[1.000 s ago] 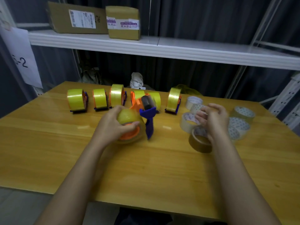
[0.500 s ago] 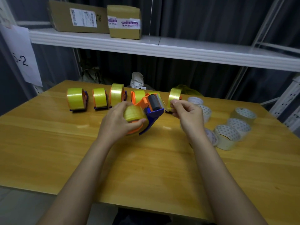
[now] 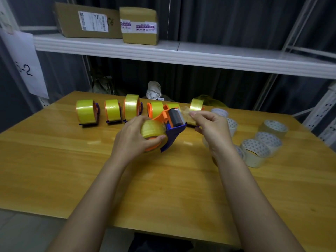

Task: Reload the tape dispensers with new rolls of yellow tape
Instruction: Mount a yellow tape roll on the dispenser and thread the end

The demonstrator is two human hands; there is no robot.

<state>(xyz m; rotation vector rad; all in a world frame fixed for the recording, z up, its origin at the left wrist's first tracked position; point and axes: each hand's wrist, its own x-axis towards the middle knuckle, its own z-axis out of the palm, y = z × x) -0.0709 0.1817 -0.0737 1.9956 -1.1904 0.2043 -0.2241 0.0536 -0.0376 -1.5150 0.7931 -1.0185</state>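
Note:
My left hand (image 3: 132,138) grips a yellow tape roll (image 3: 153,129) mounted in an orange and blue tape dispenser (image 3: 172,133), held above the table middle. The dispenser's black roller (image 3: 176,117) points up and to the right. My right hand (image 3: 211,127) pinches the loose tape end (image 3: 186,111) just right of the roller. Behind, several loaded dispensers with yellow rolls (image 3: 112,110) stand in a row along the far side of the wooden table (image 3: 72,170).
Several empty or clear tape rolls (image 3: 256,151) lie at the table's right, some hidden behind my right wrist. A white shelf (image 3: 200,53) with two cardboard boxes (image 3: 138,25) hangs above the far edge. A paper sign (image 3: 23,64) hangs at left.
My right hand left the rolls at the right and came to the dispenser, taking the tape end by the roller. My left hand tilted the dispenser so its roller faces up and right.

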